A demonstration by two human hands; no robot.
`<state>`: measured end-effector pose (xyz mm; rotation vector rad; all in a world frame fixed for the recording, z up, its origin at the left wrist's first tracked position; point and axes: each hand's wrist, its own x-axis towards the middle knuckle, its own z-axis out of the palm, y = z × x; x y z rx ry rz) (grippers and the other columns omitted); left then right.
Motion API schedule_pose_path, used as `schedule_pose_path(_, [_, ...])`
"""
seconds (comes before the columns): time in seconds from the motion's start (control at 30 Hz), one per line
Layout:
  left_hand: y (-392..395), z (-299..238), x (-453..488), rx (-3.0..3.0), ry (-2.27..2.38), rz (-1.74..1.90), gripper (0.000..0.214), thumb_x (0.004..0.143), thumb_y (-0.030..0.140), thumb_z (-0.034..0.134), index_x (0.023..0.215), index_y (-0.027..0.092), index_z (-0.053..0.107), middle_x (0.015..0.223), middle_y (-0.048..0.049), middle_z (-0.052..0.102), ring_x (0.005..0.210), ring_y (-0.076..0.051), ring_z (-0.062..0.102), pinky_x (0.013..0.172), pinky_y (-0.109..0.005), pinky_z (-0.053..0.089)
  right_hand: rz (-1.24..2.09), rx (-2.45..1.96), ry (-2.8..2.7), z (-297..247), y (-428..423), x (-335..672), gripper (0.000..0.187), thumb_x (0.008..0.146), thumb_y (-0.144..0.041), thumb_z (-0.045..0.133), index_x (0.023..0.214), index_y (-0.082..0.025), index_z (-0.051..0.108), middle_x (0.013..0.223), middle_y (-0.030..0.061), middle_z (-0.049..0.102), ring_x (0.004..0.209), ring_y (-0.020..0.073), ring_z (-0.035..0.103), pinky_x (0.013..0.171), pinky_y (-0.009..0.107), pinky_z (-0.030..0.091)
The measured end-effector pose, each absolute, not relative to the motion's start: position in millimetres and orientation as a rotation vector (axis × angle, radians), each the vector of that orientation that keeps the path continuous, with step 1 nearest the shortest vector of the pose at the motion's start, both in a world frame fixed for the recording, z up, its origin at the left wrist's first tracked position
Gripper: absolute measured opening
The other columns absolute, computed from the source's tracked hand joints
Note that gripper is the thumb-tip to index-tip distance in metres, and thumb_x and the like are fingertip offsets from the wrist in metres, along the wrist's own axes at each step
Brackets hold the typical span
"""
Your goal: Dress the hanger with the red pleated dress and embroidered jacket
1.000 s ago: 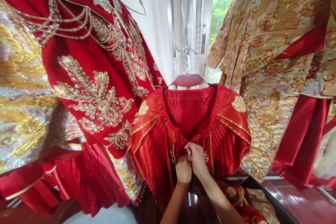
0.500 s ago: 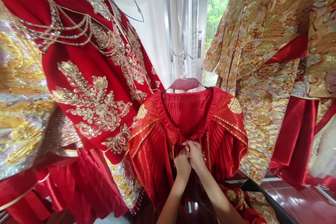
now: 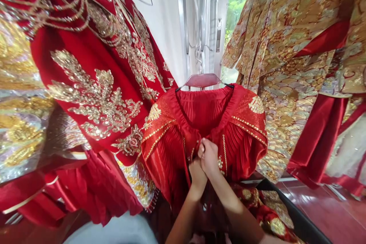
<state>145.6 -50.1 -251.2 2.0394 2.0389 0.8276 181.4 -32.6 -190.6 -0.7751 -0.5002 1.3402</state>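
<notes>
A red pleated blouse (image 3: 166, 152) with gold-trimmed shoulders hangs facing me on a pinkish hanger (image 3: 203, 80) with a metal hook. Both hands are closed at the front of its gathered neckline. My right hand (image 3: 210, 156) pinches the fabric near the top of the front opening. Just below and partly behind it, my left hand (image 3: 198, 172) is curled against the same front edge. The hands overlap, so the left fingertips and any fastener between them are hidden.
A red jacket (image 3: 114, 57) with silver-gold beading hangs at left, close to the blouse. Gold patterned robes (image 3: 283, 72) hang at right. A black box (image 3: 300, 213) holding red and gold fabric stands low at right. A pale rounded surface (image 3: 111, 230) shows at bottom left.
The view has tipped downward, so the garments sit higher in the picture. My right hand has closed tighter at the neckline, and my left hand now sits lower beneath it.
</notes>
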Motion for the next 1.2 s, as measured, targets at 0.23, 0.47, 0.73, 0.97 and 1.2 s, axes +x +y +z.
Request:
schedule_pose_path(0.23, [-34, -253, 143, 1.941, 1.983, 0.806, 0.027, 0.085, 0.007, 0.045, 0.075, 0.014, 0.069, 0.074, -0.0087, 0.070, 0.066, -0.019, 0.067, 0.061, -0.024, 0.046, 1.186, -0.788, -0.594, -173, -30, 169, 0.026, 0.067, -0.037, 0.058, 0.060, -0.017, 0.043, 0.043, -0.0101, 0.030, 0.037, 0.0014, 0.023, 0.037, 0.017, 0.016])
schedule_pose_path(0.47, [-47, -273, 145, 1.902, 1.958, 0.793, 0.025, 0.087, 0.014, 0.045, 0.090, 0.012, 0.070, 0.079, -0.0139, 0.071, 0.075, -0.023, 0.069, 0.065, -0.028, 0.048, 1.018, -0.907, -0.971, -204, -31, 191, 0.033, 0.076, -0.046, 0.056, 0.068, -0.014, 0.055, 0.052, -0.0058, 0.039, 0.047, 0.0044, 0.033, 0.046, 0.018, 0.029])
schedule_pose_path(0.73, [-56, -246, 119, 1.552, 1.302, 1.633, 0.031, 0.091, 0.033, 0.043, 0.098, 0.017, 0.068, 0.104, -0.0098, 0.068, 0.102, -0.020, 0.061, 0.094, -0.035, 0.045, 0.793, -1.107, -1.494, -233, -59, 234, 0.028, 0.082, -0.037, 0.053, 0.068, -0.014, 0.062, 0.054, -0.0026, 0.049, 0.051, 0.0076, 0.041, 0.052, 0.020, 0.034])
schedule_pose_path(0.97, [-65, -225, 134, 1.250, 1.012, 1.634, 0.038, 0.090, 0.045, 0.046, 0.071, 0.016, 0.060, 0.072, -0.0030, 0.063, 0.073, -0.013, 0.061, 0.075, -0.025, 0.048, 0.545, -1.221, -1.361, -213, -61, 253, 0.021, 0.079, -0.034, 0.058, 0.082, -0.015, 0.064, 0.054, -0.0038, 0.050, 0.047, 0.0075, 0.042, 0.049, 0.020, 0.033])
schedule_pose_path(1.2, [-73, -239, 131, 1.131, 1.097, 1.631, 0.033, 0.084, 0.046, 0.056, 0.080, 0.016, 0.066, 0.068, -0.0016, 0.064, 0.067, -0.011, 0.060, 0.069, -0.022, 0.048, 0.621, -1.204, -1.619, -216, -44, 250, 0.033, 0.086, -0.036, 0.048, 0.061, -0.015, 0.055, 0.051, -0.0019, 0.049, 0.048, 0.0072, 0.042, 0.052, 0.020, 0.033])
